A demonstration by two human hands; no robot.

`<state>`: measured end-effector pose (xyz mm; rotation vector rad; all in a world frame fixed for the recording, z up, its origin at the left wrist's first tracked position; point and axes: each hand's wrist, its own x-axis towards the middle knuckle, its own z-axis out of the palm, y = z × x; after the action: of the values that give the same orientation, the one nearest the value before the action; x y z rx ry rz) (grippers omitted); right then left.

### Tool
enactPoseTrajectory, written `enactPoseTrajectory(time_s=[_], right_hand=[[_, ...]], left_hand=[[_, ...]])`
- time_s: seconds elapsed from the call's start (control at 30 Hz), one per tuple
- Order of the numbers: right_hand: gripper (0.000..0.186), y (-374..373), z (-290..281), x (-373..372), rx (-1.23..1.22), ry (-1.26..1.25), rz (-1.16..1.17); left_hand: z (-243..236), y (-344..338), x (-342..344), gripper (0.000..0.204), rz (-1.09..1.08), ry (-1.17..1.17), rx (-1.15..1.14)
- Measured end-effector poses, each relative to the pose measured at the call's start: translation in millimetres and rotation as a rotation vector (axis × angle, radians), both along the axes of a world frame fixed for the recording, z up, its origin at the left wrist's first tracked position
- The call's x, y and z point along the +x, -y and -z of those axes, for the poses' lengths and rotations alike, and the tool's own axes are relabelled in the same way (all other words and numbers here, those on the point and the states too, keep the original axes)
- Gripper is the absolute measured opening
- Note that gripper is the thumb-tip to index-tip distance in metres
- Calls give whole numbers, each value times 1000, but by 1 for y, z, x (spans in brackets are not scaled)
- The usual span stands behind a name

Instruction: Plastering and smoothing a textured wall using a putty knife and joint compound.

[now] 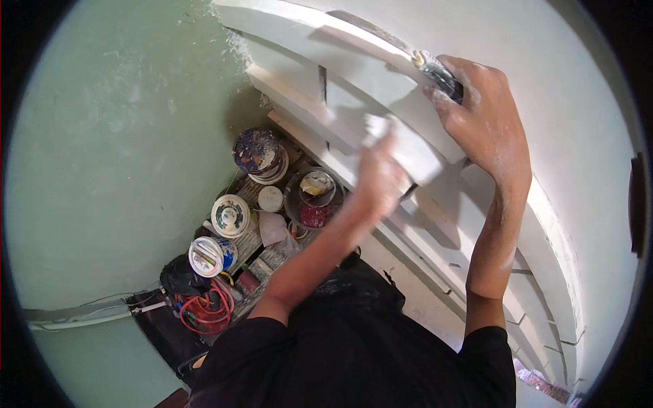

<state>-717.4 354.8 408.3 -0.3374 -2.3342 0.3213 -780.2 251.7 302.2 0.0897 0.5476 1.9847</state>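
Note:
My right hand (479, 112) is closed around the dark, putty-smeared handle of a putty knife (445, 78). Its long thin blade reaches up and left along the white curved top ledge (286, 17). Lower and to the left, my left hand (381, 170) is blurred by motion. It grips a flat white-coated plate (415, 153), perhaps a second putty knife or a hawk; a ragged white lump of putty (376, 127) sits at its upper left end. A dark bit shows below the plate, close to my fingers. Both hands are in front of the white shelves, with white dust on the skin.
Stepped white shelves (292, 88) with dividers curve down to the lower right. Below left, a cluttered platform holds a stained bucket (256, 151), white lidded tubs (230, 215), a dark basin (294, 197) and red cable (207, 309). A green wall (122, 156) rises on the left.

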Motion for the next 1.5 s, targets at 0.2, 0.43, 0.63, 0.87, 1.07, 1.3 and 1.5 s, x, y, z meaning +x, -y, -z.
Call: enactPoseTrajectory(time_s=[0.2, 0.43, 0.63, 0.87, 1.07, 1.3, 1.5], right_hand=[[23, 17, -23, 1, -207, 236, 73], [28, 15, -5, 34, -9, 125, 92], [31, 18, -6, 32, 122, 123, 62], [33, 35, -27, 39, -98, 224, 154], [30, 39, -25, 33, -121, 245, 212], [27, 34, -15, 35, 29, 216, 256], [38, 55, -30, 19, -107, 298, 280]], left_hand=[[9, -3, 53, 38, -85, -96, -312], [4, 2, 54, 34, -69, -21, -187], [45, 1, 18, 40, -6, -159, -20], [28, 1, 3, 45, 81, 12, 63], [43, -5, 20, 41, -35, -30, -152], [42, -9, 25, 36, -140, -65, -198], [51, 54, -108, 38, -283, -242, 56]])
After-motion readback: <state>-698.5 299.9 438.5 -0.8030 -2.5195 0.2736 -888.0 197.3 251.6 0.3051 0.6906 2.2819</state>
